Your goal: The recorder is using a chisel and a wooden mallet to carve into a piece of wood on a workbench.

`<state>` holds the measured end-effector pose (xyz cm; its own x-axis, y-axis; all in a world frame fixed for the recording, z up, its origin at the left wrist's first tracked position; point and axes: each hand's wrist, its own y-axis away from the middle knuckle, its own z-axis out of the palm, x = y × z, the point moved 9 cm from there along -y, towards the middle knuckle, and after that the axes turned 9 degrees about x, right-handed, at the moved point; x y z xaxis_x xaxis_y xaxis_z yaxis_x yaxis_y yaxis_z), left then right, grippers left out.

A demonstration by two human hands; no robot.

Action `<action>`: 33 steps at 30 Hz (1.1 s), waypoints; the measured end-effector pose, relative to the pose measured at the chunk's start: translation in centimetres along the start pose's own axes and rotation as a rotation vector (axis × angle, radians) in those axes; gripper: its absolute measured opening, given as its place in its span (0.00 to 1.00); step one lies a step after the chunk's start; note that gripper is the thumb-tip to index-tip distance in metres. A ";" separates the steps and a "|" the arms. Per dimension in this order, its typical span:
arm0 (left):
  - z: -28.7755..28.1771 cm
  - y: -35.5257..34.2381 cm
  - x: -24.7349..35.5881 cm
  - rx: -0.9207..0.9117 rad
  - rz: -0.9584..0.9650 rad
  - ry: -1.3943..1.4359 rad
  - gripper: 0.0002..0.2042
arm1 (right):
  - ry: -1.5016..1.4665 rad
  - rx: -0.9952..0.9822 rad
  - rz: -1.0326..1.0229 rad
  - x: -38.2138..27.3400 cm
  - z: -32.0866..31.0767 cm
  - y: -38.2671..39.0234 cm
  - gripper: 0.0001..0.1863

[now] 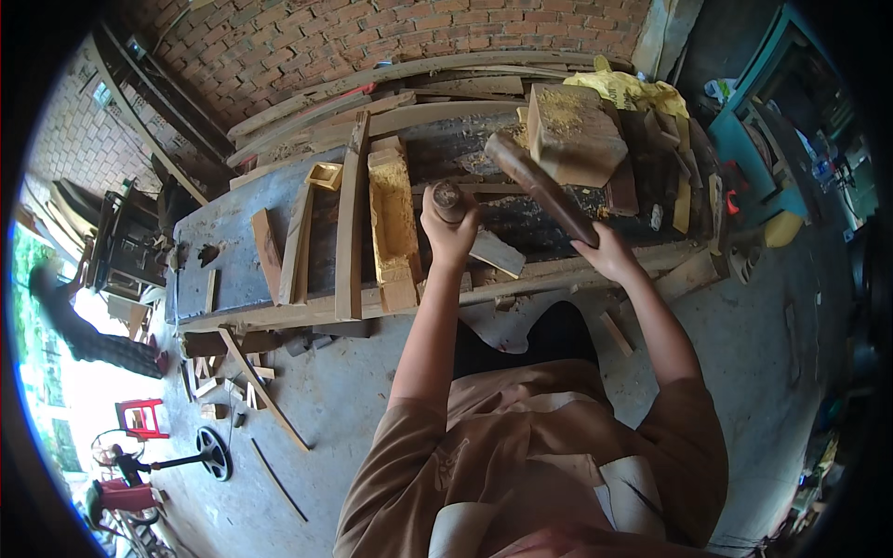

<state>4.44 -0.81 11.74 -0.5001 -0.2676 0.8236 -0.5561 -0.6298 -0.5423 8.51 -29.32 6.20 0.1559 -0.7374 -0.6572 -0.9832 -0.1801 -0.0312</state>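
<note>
My left hand (448,228) is wrapped round the upright wooden handle of a chisel (448,195), whose round end faces up; its blade is hidden below my fist. In my right hand (605,253) is a thick, round wooden mallet (541,186), slanting up and left, its far end raised above the bench and apart from the chisel. Left of my left hand lies a long wooden block (395,219) with a yellow hollow cut along it. Just right of that hand, a flat pale wood offcut (498,253) rests near the bench's front edge.
The dark-topped bench (209,242) carries several wooden strips, a small yellow box-like piece (325,176) and a large sawdust-covered block (577,135). A yellow sack (633,91) lies at the back right. Offcuts (223,386) litter the floor; a person (84,321) bends at far left.
</note>
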 end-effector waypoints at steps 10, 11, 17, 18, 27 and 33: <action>-0.4 0.0 -0.3 -0.011 -0.006 0.021 0.09 | 0.257 0.078 0.047 1.1 6.3 -5.1 0.22; -0.5 0.1 -0.2 -0.005 -0.004 0.032 0.09 | 0.292 0.104 0.039 1.4 6.6 -5.6 0.21; -0.3 0.4 0.0 -0.019 -0.028 0.029 0.09 | 0.497 0.252 -0.050 0.8 7.1 -6.0 0.20; -0.3 0.4 -0.1 -0.028 -0.034 0.022 0.09 | 0.497 0.248 -0.052 0.4 7.0 -6.0 0.20; -0.2 0.0 0.3 -0.057 0.018 0.032 0.09 | -0.521 0.282 -0.659 -19.8 -0.8 -0.8 0.30; 1.6 -0.8 0.3 -0.465 -0.019 -0.049 0.15 | -0.410 0.156 -0.770 -25.4 -0.3 0.0 0.24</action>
<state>5.85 -1.52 12.67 -0.4615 -0.3004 0.8347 -0.8086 -0.2445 -0.5351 4.58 -10.77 23.17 0.7627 -0.1512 -0.6288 -0.6260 -0.4172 -0.6589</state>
